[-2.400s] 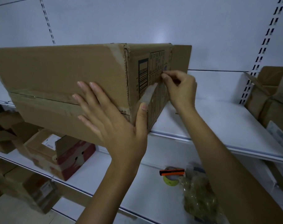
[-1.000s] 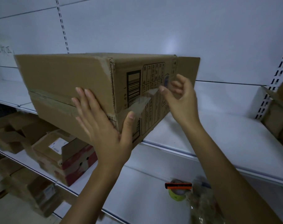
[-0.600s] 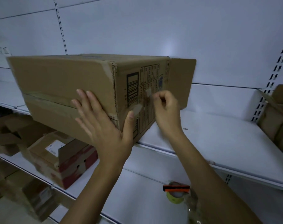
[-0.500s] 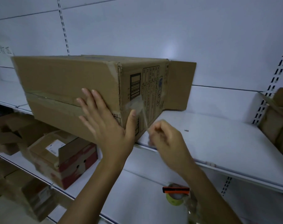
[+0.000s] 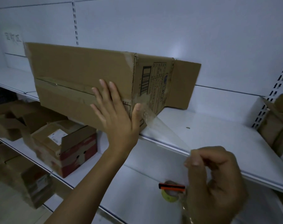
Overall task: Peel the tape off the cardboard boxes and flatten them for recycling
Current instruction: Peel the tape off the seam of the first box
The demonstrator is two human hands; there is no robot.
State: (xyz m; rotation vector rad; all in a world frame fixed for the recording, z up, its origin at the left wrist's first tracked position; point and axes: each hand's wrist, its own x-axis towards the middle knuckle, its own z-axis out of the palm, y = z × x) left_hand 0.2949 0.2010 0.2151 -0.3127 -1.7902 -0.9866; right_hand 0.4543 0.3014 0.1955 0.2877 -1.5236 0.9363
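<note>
A long brown cardboard box (image 5: 82, 73) lies on its side on the white shelf (image 5: 218, 136), one end flap open toward the back wall. My left hand (image 5: 116, 117) presses flat against the box's near corner, fingers spread, thumb wrapped onto the printed end face. A strip of clear tape (image 5: 163, 128) stretches from that corner down to my right hand (image 5: 215, 180), which pinches its free end in front of the shelf edge. More tape still runs along the seam on the box's long face.
A roll of tape with an orange cutter (image 5: 171, 189) sits on the lower shelf under my right hand. Several other cardboard boxes (image 5: 64, 146) crowd the lower shelves at left. More boxes (image 5: 278, 125) stand at the right edge.
My right hand has pulled the tape strip away from the box's end face, moving down and to the right. My left hand has stayed pressed on the corner.
</note>
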